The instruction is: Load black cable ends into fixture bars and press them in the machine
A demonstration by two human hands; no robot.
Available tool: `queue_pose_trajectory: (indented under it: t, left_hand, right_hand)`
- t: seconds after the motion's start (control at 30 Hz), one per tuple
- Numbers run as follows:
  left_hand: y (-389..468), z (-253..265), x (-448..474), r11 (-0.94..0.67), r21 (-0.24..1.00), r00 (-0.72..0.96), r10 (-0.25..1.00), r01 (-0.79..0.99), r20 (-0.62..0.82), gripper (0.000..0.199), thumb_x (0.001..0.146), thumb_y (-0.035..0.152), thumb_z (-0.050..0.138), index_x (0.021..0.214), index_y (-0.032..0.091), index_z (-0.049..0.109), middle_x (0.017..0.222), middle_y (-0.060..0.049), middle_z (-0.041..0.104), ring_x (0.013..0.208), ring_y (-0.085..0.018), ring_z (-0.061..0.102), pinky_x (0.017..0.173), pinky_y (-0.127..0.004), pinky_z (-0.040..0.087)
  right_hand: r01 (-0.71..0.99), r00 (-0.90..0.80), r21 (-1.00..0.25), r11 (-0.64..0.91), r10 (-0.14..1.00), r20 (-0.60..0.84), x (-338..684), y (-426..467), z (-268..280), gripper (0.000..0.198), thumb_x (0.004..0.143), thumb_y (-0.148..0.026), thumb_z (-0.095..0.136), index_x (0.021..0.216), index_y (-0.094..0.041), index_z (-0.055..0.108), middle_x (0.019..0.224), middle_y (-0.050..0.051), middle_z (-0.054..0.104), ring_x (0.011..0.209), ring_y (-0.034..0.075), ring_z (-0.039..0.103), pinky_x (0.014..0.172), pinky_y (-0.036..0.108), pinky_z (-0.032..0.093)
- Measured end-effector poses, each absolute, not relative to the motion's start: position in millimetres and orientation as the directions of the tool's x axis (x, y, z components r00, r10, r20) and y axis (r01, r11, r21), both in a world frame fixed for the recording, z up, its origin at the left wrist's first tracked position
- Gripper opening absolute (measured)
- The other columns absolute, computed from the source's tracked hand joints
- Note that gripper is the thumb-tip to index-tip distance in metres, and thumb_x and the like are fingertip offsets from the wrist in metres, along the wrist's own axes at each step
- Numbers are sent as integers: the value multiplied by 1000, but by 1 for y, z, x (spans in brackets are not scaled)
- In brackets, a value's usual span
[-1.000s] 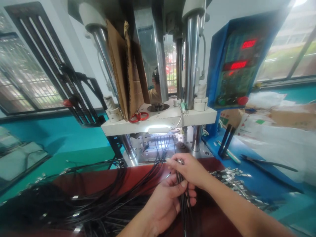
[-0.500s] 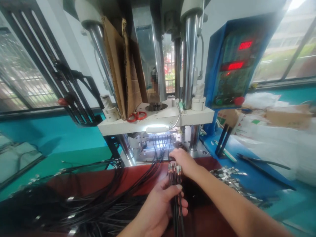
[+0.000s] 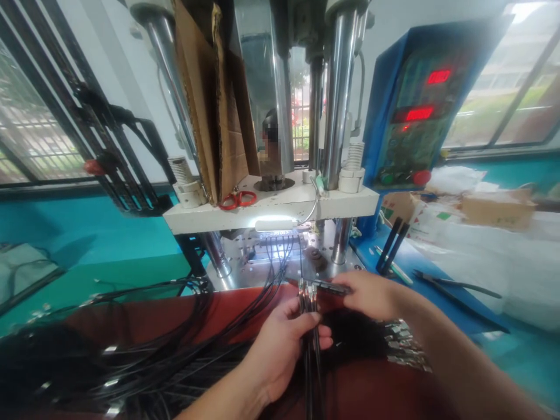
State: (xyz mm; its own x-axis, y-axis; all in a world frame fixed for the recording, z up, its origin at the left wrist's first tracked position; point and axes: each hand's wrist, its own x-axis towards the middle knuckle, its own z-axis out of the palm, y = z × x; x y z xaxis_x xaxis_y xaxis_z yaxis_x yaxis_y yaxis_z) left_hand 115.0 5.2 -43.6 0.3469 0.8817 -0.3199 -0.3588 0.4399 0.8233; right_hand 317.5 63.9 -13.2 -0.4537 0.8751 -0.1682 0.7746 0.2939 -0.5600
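Note:
My left hand point(image 3: 291, 332) is closed around a bundle of black cables point(image 3: 310, 356), its thumb across the front. Their metal terminals point(image 3: 308, 289) point up above the fingers. To the right, my right hand point(image 3: 371, 294) grips one end of a slim dark tool point(image 3: 330, 286); its exact kind is blurred. The tool reaches left, level with the terminals; whether it touches them I cannot tell. Beyond both hands, several black cables point(image 3: 273, 268) run into the lit die point(image 3: 280, 248) of a press. More terminals point(image 3: 405, 344) lie beside my right forearm.
The press's white plate point(image 3: 271, 209) bears red-handled scissors point(image 3: 237, 200) and cardboard point(image 3: 230, 134). A blue control box point(image 3: 406, 111) with red displays stands right, above pliers point(image 3: 455, 284) on a blue surface. A pile of black cables point(image 3: 131, 367) covers the left of the red-brown table point(image 3: 153, 309).
My right hand has moved right and toward me, away from the die, and the dark tool now shows in it. My left hand still holds the cables. The view has shifted slightly.

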Motion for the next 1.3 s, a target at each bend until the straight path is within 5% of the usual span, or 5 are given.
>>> queue_pose_trajectory:
  t: [0.37,0.7,0.83,1.0,1.3]
  left_hand:
    - [25,-35,122,456,859,366,859,-232,-357,13,82,24,58,91,18,50,69,3,53,46,-8,53,40,-19,41]
    - [21,-37,124,560,808,517,754,-183,-405,25,79,22,64,100,19,49,67,4,55,41,-6,49,36,-15,37]
    - [18,-31,120,552,810,653,690,-197,-312,27,82,28,64,103,18,50,61,2,57,41,-8,52,40,-18,42]
    - [41,-48,109,554,781,393,812,-290,-430,17,83,23,63,94,15,52,71,2,53,50,-4,49,43,-15,37]
    - [43,-56,111,448,863,340,869,-232,-360,22,85,38,59,86,18,51,72,3,53,41,-3,42,32,-14,28]
  right_hand:
    - [303,-395,-945,-123,886,-242,318,51,-13,18,86,-31,54,96,-17,60,45,-10,34,37,6,25,35,19,16]
    - [627,-157,-775,77,987,-29,348,48,-15,19,85,-39,60,87,-22,66,68,-1,60,60,13,50,54,23,38]
    - [379,-63,-924,-54,995,-84,333,53,-19,31,84,-51,58,86,-21,63,50,-7,40,43,8,34,40,21,27]
    - [26,-89,-982,-186,978,-188,289,59,-39,43,86,-58,48,71,-19,53,48,-7,35,38,6,27,33,18,13]
    - [-63,-101,-992,-107,990,-100,262,58,-65,39,90,-54,46,83,-18,59,47,-7,40,41,6,29,36,17,23]
